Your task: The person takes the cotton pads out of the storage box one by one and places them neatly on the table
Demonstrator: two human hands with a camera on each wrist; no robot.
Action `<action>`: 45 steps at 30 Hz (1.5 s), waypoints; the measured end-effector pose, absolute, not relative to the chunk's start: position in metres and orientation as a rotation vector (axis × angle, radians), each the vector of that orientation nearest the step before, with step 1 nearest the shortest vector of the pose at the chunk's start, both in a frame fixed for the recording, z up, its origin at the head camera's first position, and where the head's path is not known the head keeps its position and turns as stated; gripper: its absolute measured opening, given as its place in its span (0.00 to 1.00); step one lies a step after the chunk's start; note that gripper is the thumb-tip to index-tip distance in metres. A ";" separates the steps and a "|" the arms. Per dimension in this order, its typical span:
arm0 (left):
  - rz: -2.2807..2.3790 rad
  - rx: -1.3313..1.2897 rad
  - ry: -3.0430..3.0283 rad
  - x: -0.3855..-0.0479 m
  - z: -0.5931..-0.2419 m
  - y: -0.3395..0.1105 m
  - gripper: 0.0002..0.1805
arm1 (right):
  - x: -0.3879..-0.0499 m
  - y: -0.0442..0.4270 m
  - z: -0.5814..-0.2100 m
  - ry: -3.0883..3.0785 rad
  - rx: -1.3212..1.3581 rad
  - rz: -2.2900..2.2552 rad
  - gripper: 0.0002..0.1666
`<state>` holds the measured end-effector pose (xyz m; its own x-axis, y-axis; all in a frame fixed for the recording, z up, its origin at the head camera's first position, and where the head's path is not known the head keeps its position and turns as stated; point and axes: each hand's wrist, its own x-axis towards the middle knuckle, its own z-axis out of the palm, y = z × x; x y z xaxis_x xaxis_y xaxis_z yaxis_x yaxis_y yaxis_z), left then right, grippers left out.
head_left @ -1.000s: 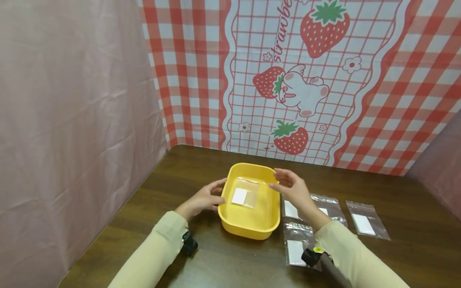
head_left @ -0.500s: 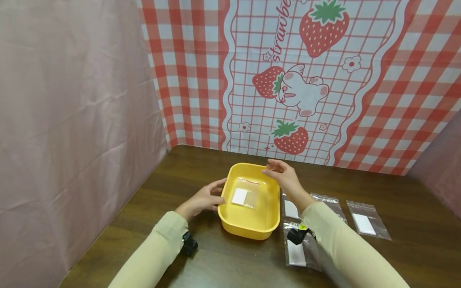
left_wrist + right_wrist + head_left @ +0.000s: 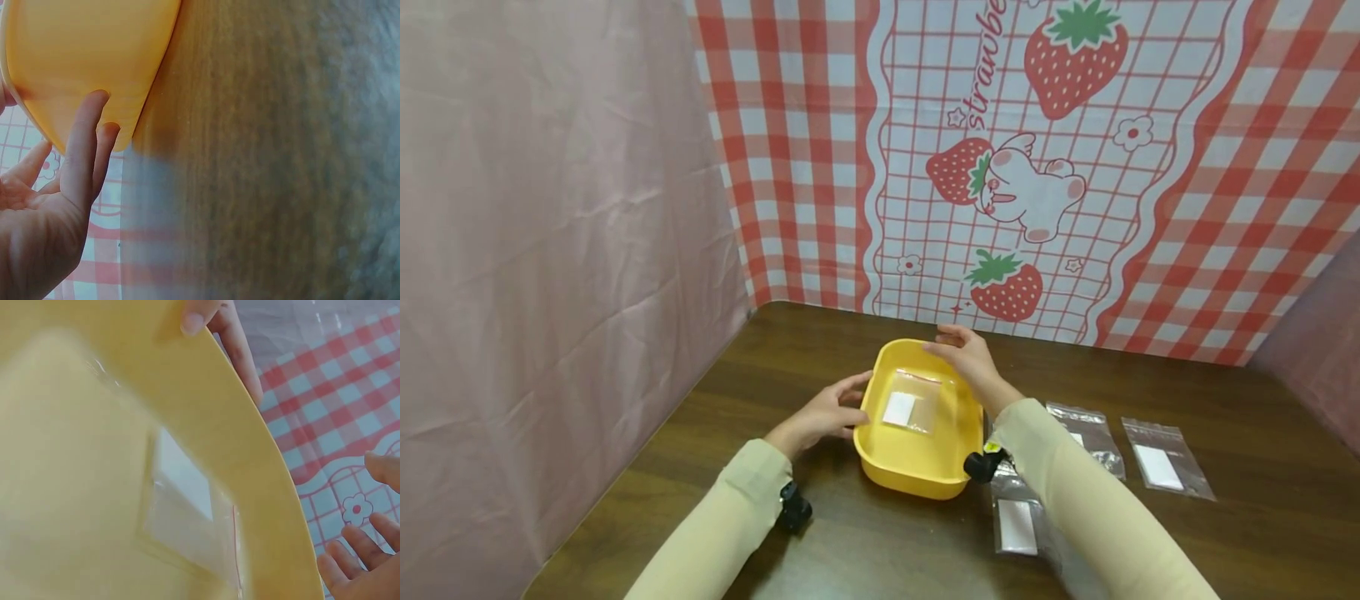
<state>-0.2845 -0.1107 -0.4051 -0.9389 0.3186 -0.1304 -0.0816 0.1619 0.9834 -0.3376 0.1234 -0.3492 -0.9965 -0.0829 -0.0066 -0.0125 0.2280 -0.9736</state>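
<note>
1. Gripping the left rim of a smooth yellow plastic basin [image 3: 917,487] with the left hand [image 3: 822,417], resting the thumb inside and laying the fingers along the outer wall.
2. Showing the right hand [image 3: 972,360] loosely spread at the far right corner of the rim; leaving actual contact unclear.
3. Seeing the basin, oblong with rounded corners, resting on a dark, wood-grained bench [image 3: 827,533].
4. Noting a clear zip bag [image 3: 925,408] lying flat on the basin floor, red-lined at the seal, containing a white rectangle [image 3: 898,409].
5. Spotting more glossy, crinkled bags [image 3: 1183,454] lying right of the basin, some partly hiding behind the pale right sleeve [image 3: 1078,479].
</note>
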 end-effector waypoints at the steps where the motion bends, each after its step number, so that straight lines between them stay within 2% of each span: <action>1: 1.840 0.227 2.139 -0.285 -0.405 -0.111 0.40 | -0.339 0.121 -0.350 2.425 -0.092 -1.905 0.35; 9: 1.823 0.208 2.156 -0.285 -0.404 -0.111 0.40 | -0.348 0.106 -0.359 2.492 -0.087 -1.819 0.35; 26: 1.836 0.221 2.134 -0.285 -0.405 -0.111 0.40 | -0.352 0.106 -0.383 2.586 -0.547 -1.215 0.41; 36: 1.833 0.236 2.129 -0.286 -0.406 -0.112 0.40 | -0.347 0.103 -0.382 2.469 -0.627 -0.880 0.48; 45: 1.864 0.257 2.111 -0.286 -0.408 -0.111 0.40 | -0.346 0.104 -0.381 2.373 -0.726 -0.813 0.41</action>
